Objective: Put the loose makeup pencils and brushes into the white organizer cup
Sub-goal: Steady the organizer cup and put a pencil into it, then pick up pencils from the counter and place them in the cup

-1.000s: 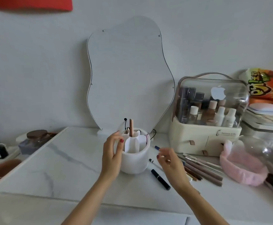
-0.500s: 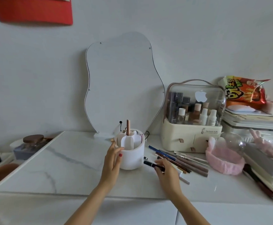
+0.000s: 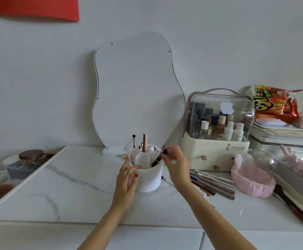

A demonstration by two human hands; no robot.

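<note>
The white organizer cup (image 3: 149, 179) stands on the marble tabletop in the middle of the view. A pink pencil (image 3: 144, 143) stands upright in its centre tube. My left hand (image 3: 127, 179) rests against the cup's left wall, thumb on the front. My right hand (image 3: 177, 164) pinches the top of a black makeup pencil (image 3: 158, 159), which leans with its lower end inside the cup's right compartment. A pile of loose pencils and brushes (image 3: 213, 183) lies on the table right of the cup. A white pen with a black tip (image 3: 164, 178) lies beside the cup's base.
A wavy mirror (image 3: 138, 91) leans on the wall behind the cup. A cream cosmetics case (image 3: 215, 154) with a clear lid stands to the right, then a pink headband (image 3: 251, 179), a clear dome and stacked books. A lidded jar (image 3: 29, 159) sits far left.
My right hand picked the black pencil up off the table and carried it up and left into the cup's right compartment. My left hand stayed on the cup.
</note>
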